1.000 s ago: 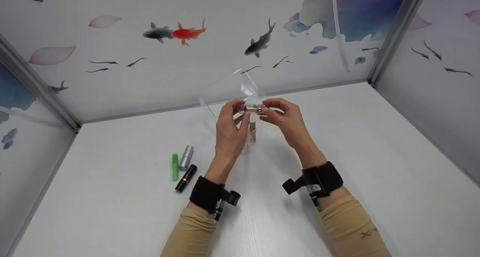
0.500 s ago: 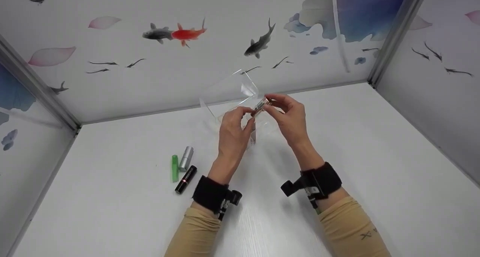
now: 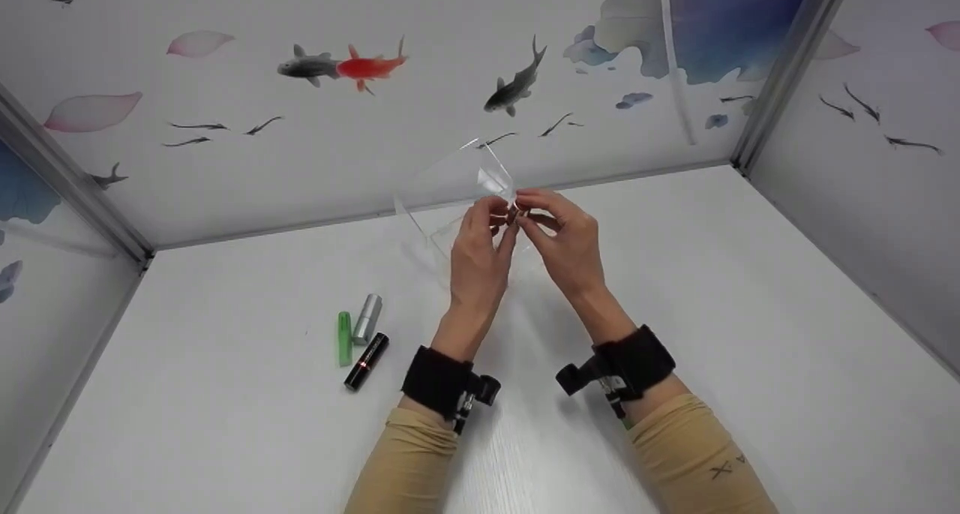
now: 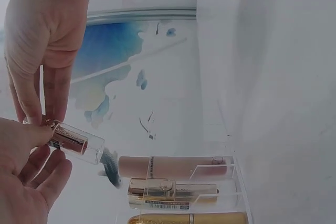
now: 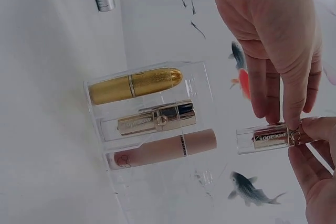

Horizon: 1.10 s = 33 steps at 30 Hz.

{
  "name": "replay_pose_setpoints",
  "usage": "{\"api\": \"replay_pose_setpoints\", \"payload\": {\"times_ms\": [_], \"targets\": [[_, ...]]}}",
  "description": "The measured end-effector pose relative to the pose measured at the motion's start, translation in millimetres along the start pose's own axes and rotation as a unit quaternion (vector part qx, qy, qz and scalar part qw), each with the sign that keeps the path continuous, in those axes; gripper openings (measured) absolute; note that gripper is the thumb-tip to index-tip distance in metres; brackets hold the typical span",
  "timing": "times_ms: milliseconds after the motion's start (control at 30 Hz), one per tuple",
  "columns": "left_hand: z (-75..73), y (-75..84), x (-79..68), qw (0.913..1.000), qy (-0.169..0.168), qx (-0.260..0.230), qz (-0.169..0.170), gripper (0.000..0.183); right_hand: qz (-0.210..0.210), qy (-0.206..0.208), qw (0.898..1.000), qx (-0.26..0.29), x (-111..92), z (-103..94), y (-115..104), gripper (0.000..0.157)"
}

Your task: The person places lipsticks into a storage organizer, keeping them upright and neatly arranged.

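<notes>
Biggest is the painted wall [image 3: 450, 112], and in front of it is the white desk [image 3: 517, 439]. A clear rack [image 3: 454, 184] is near the far edge of the desk. Next come the left hand [image 3: 480, 255] and the right hand [image 3: 566, 236], close together, with the rack's clear side at about 10 o'clock from them. In the right wrist view the rack holds a gold tube [image 5: 136, 85] at its 12 o'clock side, a shiny tube [image 5: 157, 119] in the middle and a pink tube [image 5: 165, 149] at its 6 o'clock side. Down at 8 o'clock from the hands, a black tube [image 3: 367, 362], a silver tube [image 3: 367, 319] and a green tube [image 3: 344, 339] lie near each other on the desk. Smallest is the little tube [image 5: 270, 139], held up off the desk and pinched by both hands, its clear end facing the rack. The step in hand looks like lining it up. Next, I think, one hand should let go and the other should set it gently in the rack; I cannot tell if a spot is free.
</notes>
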<state>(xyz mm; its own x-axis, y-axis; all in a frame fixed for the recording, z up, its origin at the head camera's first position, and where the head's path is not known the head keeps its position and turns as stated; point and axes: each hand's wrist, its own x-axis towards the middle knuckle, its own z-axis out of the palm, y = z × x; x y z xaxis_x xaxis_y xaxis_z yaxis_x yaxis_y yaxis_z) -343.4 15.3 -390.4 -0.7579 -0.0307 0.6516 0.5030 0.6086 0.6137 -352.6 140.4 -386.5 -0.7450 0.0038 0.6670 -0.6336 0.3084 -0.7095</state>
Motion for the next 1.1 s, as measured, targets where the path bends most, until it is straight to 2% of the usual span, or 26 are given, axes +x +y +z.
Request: {"api": "replay_pose_setpoints", "payload": {"times_ms": [133,367,633,933,1100], "targets": [[2.6,-3.0,0.6,0.9992,0.000,0.039,0.010,0.031,-0.010,-0.001,1.000,-0.005,-0.1,2.3,6.1,0.024],[9.1,-9.8,1.0,0.9977,-0.006,0.062,0.028,0.024,-0.004,-0.006,1.000,-0.010,0.0,4.8,16.7,0.022],[16.0,-15.8,0.9,0.9939,-0.014,0.108,0.020,0.020,0.017,-0.012,1.000,-0.020,-0.4,7.8,28.0,0.022],[18.0,-22.8,0.3,0.9926,-0.033,0.117,0.010,0.015,0.030,-0.035,0.997,-0.060,-3.0,10.4,37.2,0.019],[21.0,-26.8,-0.7,0.9876,-0.022,0.154,0.021,0.015,0.036,-0.046,0.995,-0.083,-4.3,10.6,40.9,0.017]]}}
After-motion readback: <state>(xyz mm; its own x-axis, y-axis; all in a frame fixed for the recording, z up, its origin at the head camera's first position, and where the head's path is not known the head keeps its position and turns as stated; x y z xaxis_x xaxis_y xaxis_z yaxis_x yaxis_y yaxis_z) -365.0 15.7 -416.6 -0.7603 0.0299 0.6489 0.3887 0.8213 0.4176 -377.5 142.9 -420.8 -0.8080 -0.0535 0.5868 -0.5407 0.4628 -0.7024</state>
